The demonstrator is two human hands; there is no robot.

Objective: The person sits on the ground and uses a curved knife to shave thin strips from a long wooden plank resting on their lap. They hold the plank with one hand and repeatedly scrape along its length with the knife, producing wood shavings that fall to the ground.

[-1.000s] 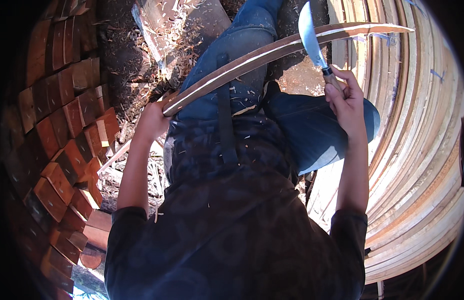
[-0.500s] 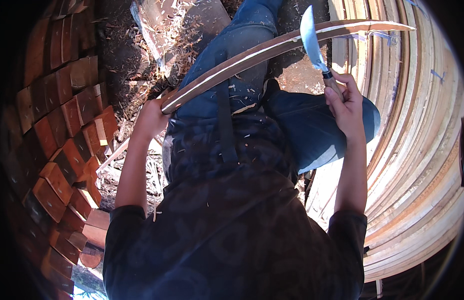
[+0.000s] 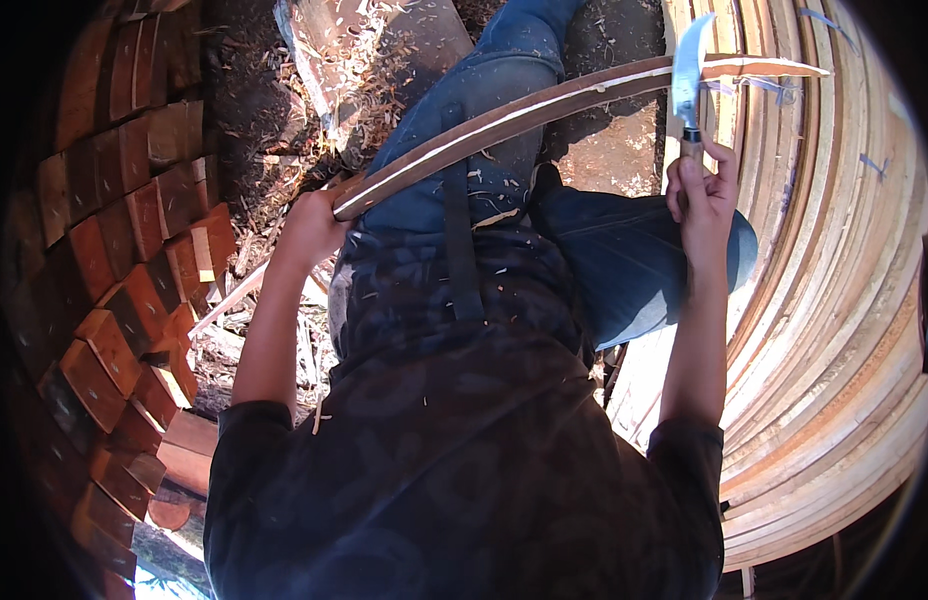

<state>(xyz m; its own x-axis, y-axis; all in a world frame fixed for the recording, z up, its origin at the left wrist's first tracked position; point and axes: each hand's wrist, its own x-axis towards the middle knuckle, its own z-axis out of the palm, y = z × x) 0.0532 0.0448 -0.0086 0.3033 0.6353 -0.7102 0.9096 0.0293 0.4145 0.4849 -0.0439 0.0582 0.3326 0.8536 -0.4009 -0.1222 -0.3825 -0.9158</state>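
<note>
My left hand (image 3: 314,225) is closed around the near end of a long wooden strip (image 3: 504,122), brown with a pale stripe along its length. The strip lies across my thigh and reaches to the far right, tapering to a pale tip. In my right hand (image 3: 706,200) is a knife (image 3: 688,75) with a broad curved blade and a short wooden handle. The blade points away from me and covers part of the strip near its far end; whether it touches the wood I cannot tell.
Long pale boards (image 3: 814,330) are stacked along the right. Reddish-brown wood blocks (image 3: 114,350) are piled at the left. Wood shavings (image 3: 359,70) litter the ground and a plank ahead, and some lie on my jeans (image 3: 624,250).
My right hand has turned and carried the knife rightward along the strip toward its far end. The left hand keeps its hold, shifted slightly in the picture.
</note>
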